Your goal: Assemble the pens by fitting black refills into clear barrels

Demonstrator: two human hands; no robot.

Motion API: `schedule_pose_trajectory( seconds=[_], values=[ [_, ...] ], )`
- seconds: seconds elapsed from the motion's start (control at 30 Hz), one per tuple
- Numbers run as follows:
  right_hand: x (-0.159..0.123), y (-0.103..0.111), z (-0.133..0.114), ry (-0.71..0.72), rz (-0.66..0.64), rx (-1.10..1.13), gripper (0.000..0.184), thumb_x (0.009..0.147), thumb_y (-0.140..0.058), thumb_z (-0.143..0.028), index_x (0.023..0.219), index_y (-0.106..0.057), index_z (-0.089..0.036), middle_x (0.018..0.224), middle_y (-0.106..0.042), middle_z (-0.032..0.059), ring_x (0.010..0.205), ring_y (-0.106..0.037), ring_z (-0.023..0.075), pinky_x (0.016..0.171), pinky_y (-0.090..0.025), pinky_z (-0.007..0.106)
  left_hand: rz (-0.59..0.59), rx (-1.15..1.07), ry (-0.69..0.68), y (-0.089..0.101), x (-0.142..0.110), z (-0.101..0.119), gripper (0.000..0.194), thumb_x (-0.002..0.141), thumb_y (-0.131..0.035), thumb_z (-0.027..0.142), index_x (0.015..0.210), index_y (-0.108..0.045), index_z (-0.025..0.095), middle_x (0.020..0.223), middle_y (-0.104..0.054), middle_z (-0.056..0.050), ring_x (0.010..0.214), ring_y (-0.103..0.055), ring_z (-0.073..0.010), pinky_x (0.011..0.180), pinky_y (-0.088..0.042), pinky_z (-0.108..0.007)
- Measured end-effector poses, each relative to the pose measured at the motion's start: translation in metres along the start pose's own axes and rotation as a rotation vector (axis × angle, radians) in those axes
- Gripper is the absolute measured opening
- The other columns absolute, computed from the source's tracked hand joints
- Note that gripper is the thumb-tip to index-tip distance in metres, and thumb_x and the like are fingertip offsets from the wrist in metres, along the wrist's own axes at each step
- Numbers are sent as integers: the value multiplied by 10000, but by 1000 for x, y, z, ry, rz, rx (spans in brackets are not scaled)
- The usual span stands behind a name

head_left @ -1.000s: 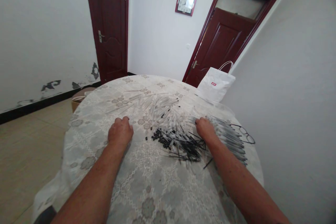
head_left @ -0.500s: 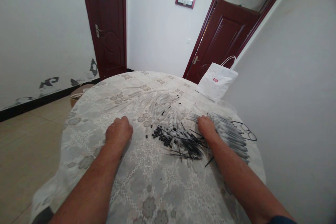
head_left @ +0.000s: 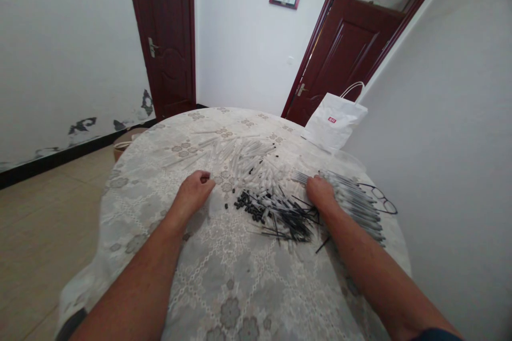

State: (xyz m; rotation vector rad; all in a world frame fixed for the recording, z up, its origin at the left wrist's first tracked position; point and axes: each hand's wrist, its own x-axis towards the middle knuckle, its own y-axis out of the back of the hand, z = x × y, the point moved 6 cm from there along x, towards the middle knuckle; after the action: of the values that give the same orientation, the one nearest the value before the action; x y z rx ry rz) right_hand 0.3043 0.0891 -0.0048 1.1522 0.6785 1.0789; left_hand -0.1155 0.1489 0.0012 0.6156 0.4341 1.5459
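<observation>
Slim, translucent tubes point(head_left: 248, 155), stubby black plugs point(head_left: 245, 202) and thin black rods point(head_left: 296, 222) lie heaped on a floral, lace-patterned tablecloth point(head_left: 212, 277). The left hand point(head_left: 196, 191), thumb and forefinger nearly meeting, is left of the plugs; its contents are unclear. The curled right hand point(head_left: 320, 192) is beside ranked grey pen-like sticks point(head_left: 362, 210); I cannot tell its grip.

Over my feed I see a whitish tablecloth point(head_left: 216, 277) patterned with grey-brown flowers and pale lacy chains, lower centre. Mid-frame I get translucent white tubes point(head_left: 245, 157), black caps point(head_left: 248, 205) and black rods point(head_left: 296, 224); right of centre, a silvery-grey row of sticks point(head_left: 360, 208). I read dark red on the upper-left door point(head_left: 172, 10), white on the bag point(head_left: 341, 130), its label point(head_left: 332, 120) red.
</observation>
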Motion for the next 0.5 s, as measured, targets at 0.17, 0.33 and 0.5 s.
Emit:
schedule_pose_trajectory(
  seconds=[0.17, 0.33, 0.5],
  values=[
    [0, 0, 1, -8, -15, 7, 349, 968, -389, -155, 1094, -710, -105, 1120, -655, 235, 993, -690, 259, 832, -510, 337, -49, -447, 45, -8, -4, -1, 465, 703, -669, 372, 1091, -679, 116, 739, -674, -35, 634, -600, -179, 598, -443, -285],
    [-6, 12, 3, -24, -5, 22, 307, 948, -422, -127, 1076, -699, -96, 1086, -660, 225, 971, -696, 257, 820, -502, 323, -97, -742, 63, -15, -5, -1, 429, 681, -745, 393, 1016, -721, 126, 744, -640, -20, 621, -534, -122, 567, -398, -246],
    [-32, 41, -14, 44, 46, 74, 292, 985, -418, -227, 1074, -678, -128, 1047, -673, 177, 963, -678, 249, 823, -478, 320, -89, -901, 56, -12, -9, 8, 401, 673, -782, 411, 954, -730, 129, 727, -612, -9, 613, -513, -104, 554, -387, -232]
  ],
)
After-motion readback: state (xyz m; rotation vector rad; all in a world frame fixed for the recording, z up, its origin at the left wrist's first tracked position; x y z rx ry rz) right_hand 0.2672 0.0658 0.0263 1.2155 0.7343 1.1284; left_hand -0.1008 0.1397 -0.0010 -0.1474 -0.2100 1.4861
